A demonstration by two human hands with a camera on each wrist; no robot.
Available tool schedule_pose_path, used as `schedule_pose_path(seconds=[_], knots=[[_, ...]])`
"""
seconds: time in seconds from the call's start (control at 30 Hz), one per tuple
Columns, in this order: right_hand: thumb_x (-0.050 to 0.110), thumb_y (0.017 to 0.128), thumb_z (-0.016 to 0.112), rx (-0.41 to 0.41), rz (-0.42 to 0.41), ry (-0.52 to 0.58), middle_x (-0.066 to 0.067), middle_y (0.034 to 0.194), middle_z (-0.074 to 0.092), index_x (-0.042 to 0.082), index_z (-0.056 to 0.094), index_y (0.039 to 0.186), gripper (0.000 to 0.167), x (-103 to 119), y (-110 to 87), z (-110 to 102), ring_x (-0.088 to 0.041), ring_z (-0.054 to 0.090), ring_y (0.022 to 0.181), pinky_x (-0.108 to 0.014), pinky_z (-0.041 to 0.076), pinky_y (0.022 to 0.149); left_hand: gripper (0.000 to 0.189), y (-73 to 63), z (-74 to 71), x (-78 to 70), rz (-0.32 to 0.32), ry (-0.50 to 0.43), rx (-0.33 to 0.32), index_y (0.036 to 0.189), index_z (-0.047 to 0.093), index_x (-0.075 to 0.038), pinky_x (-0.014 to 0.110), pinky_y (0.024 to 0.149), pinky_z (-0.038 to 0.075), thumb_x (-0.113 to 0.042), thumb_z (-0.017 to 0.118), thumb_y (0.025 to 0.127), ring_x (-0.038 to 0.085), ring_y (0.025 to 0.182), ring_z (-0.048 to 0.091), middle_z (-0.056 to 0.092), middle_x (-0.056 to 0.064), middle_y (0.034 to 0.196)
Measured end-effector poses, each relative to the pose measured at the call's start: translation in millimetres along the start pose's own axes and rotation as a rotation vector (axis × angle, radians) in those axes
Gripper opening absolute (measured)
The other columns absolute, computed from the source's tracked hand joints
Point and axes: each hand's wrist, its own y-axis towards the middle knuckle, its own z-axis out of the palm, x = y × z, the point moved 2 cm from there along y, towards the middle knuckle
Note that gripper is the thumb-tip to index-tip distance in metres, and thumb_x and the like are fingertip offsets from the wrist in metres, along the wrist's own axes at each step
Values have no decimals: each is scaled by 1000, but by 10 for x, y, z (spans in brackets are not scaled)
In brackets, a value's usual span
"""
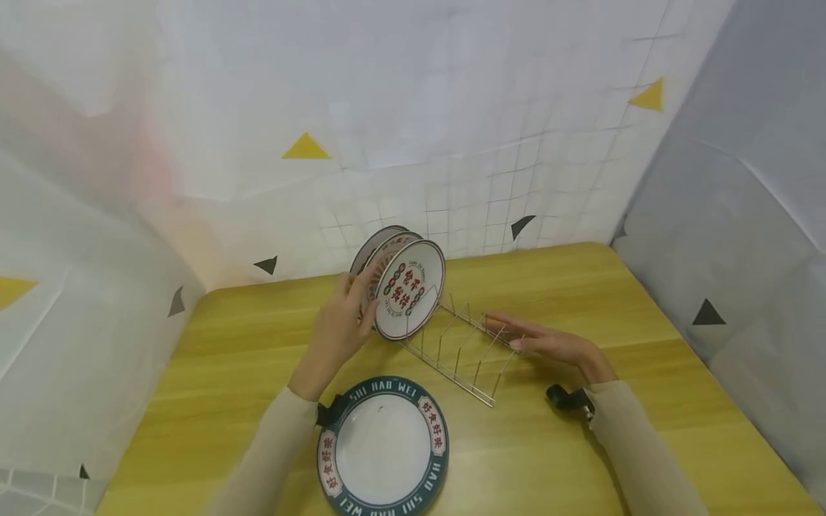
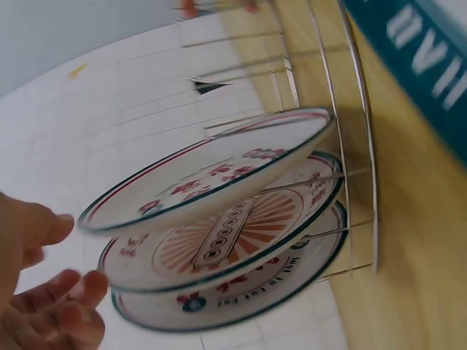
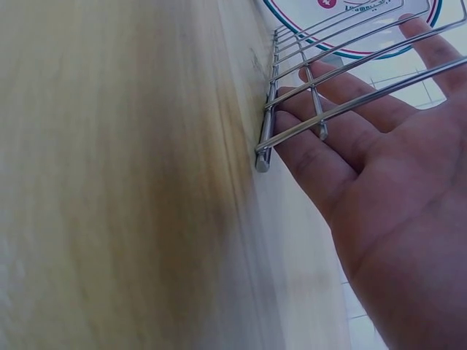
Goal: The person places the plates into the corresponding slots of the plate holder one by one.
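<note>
Three round plates lean upright in the far left end of a metal wire rack (image 1: 445, 373). The front plate (image 1: 422, 276) has red characters and a dark rim. Behind it, the middle plate (image 2: 219, 240) shows an orange sunburst, and the back plate (image 2: 241, 302) is partly covered. My left hand (image 1: 338, 326) is beside the plates' left edges, with thumb and bent fingertips right at the rims of the front and middle ones. My right hand (image 1: 548, 344) is at the rack's right end, its fingers (image 3: 350, 98) stretched along the wires and its thumb above them.
A larger plate (image 1: 382, 455) with a green lettered rim lies flat on the wooden table (image 1: 535, 459), near my left forearm. White sheeting (image 1: 413, 186) with yellow and black triangles stands behind the table and at both sides. Each wrist carries a black strap.
</note>
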Motion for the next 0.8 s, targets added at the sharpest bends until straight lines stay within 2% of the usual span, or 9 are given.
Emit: schedule_pose_path(seconds=[0.1,0.17,0.23,0.37,0.43,0.53,0.6,0.67,0.8], knots=[[10,103,39,0,0,7,-20,161,18,19,12,159,62,1,-3,-3,-46,16,147,-66,17,110,45,-228,-75,60,-44,-68,23,132,56,-4,26,58,50,-7,69,89,17,70,56,55,13,99],[10,103,39,-3,6,14,-18,162,19,20,13,159,63,-2,-6,-3,-44,15,147,-65,16,111,37,-389,-76,121,-86,-115,81,125,62,-4,26,62,51,-8,71,89,17,73,57,56,9,93],[9,103,39,-4,4,13,-18,162,19,20,13,159,63,-6,-14,-2,-44,16,147,-65,15,111,32,-547,-36,189,-126,-162,171,119,65,-6,26,63,51,-9,72,88,16,73,56,57,5,89],[7,102,38,-6,17,2,-19,162,18,20,13,159,64,-7,-26,-5,-46,18,146,-65,18,111,32,-787,47,302,-216,-235,439,121,65,-10,23,65,50,-14,71,90,13,75,53,56,-2,86],[6,102,38,-6,33,2,-19,162,17,21,12,159,64,-4,-34,-12,-47,18,146,-64,20,110,35,-848,61,332,-240,-263,560,125,64,-10,22,64,48,-18,70,91,13,74,52,55,-3,87],[6,102,38,-11,42,2,-18,162,17,21,12,159,64,-1,-46,-23,-46,18,146,-60,20,111,44,-884,67,356,-239,-285,717,129,61,-8,23,63,46,-26,71,90,12,74,51,56,-2,87],[5,102,38,-11,33,1,-17,162,18,19,12,159,64,-2,-42,-22,-45,18,146,-58,20,112,52,-904,79,377,-243,-283,789,130,60,-7,24,63,46,-30,75,86,13,75,51,57,-1,86],[4,101,38,-6,23,-3,-18,162,18,18,12,159,65,-7,-30,-17,-46,17,146,-54,20,113,60,-930,88,401,-274,-266,857,131,60,-8,27,66,45,-34,80,81,14,77,50,58,-1,87],[2,101,36,4,7,-18,-21,161,18,18,12,159,64,-26,8,-15,-49,17,145,-55,22,113,72,-995,82,436,-406,-271,944,128,61,-10,38,78,50,-34,90,66,19,86,54,63,2,96]])
